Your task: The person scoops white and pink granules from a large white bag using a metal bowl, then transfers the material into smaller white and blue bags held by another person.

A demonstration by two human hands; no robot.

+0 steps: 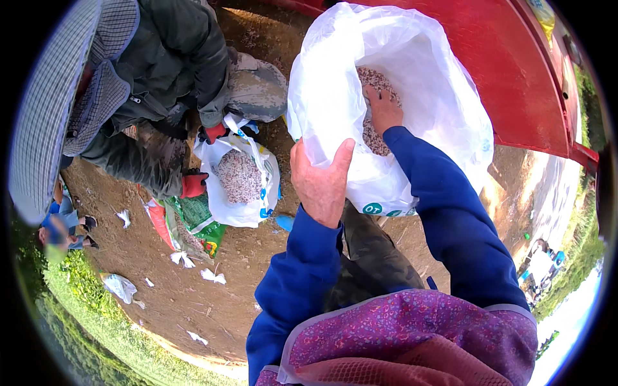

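A large white plastic sack (450, 96) stands upright with its mouth wide, holding speckled pink, white and grey granules (376, 138). My left hand (320, 177) is closed on the sack's near left rim, thumb on the inner side. Deep inside, my right hand (386, 110) reaches down to the granules, fingers extended and touching them; some fingertips are hidden. To the left, another person in red and black gloves (193, 184) holds a smaller white sack (273, 174) by its rim, with similar granules in it.
Behind the large sack is a red metal panel (508, 71). A green and red printed bag (196, 222) lies beside the smaller sack. Scraps of white plastic (213, 276) and a pale bag (120, 287) lie on the dirt ground. Someone else sits at the far left.
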